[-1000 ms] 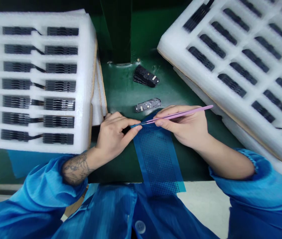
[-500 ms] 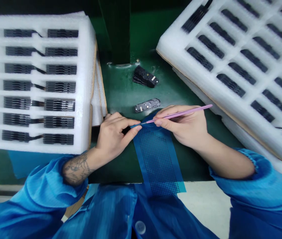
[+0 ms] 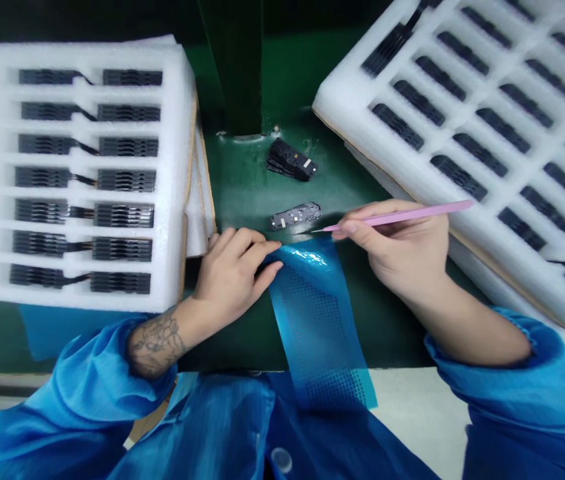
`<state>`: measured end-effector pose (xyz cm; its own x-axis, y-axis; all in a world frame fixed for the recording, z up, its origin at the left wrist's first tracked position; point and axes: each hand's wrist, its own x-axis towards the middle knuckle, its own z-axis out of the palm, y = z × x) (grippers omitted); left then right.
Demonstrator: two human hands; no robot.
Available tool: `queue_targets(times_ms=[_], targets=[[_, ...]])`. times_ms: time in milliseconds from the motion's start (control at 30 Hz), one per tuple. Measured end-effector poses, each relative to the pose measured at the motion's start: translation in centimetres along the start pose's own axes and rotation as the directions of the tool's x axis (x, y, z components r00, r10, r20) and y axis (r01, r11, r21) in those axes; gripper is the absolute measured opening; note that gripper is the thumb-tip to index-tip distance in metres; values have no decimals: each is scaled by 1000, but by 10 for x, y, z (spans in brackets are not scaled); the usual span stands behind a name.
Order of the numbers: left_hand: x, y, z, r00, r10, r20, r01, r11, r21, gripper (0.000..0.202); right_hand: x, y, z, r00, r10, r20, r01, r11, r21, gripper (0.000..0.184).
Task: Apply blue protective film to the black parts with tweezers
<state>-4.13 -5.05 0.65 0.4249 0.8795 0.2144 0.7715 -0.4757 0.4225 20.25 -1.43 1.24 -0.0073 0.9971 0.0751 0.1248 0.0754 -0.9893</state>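
A blue translucent sheet (image 3: 317, 327) dotted with rows of small dark marks hangs over the near table edge, its far end raised and shiny. My left hand (image 3: 235, 270) lies at the sheet's far left corner, index finger touching it and thumb held apart. Pink tweezers (image 3: 412, 213) are gripped in my right hand (image 3: 395, 243). Their thin tips point left, just above the sheet's far edge and close to a black-grey oblong part (image 3: 296, 216) on the table. Whether the tips carry anything is too small to tell.
Beyond the single part lies a small fanned stack of similar black parts (image 3: 291, 160). White foam trays (image 3: 175, 167) full of black pieces stand at the left, with another foam tray (image 3: 342, 107) angled at the right. A green post (image 3: 235, 73) rises at the back.
My right hand and the tweezers have moved right, away from my left fingers. The left thumb and index finger have parted, and the sheet's far end now shows more.
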Motion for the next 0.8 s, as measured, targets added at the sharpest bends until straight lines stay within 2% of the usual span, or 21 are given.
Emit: queue_targets(times_ms=[100, 267, 333, 400, 500, 800], targets=[[-1, 0, -1, 999, 31, -10, -30, 996, 86, 30, 3, 4, -4, 999, 17, -34, -18, 1000, -11, 7], [15, 7, -4, 980, 122, -157, -117, 992, 46, 36, 5, 2, -2, 998, 43, -39, -45, 998, -48, 10], [27, 7, -2, 983, 121, -139, -115, 992, 52, 35, 6, 3, -2, 997, 31, -76, -33, 999, -34, 12], [38, 5, 3, 992, 102, -77, -98, 994, 56, 28, 7, 5, -3, 994, 29, -107, -30, 1000, -3, 13], [47, -1, 8, 994, 105, -17, -104, 993, 52, 22, 8, 7, -3, 992, 47, -115, -42, 998, 40, 11], [47, -5, 9, 989, 137, -49, -136, 990, 24, 19, 17, 6, 3, 989, 33, -142, -41, 998, -50, 14]])
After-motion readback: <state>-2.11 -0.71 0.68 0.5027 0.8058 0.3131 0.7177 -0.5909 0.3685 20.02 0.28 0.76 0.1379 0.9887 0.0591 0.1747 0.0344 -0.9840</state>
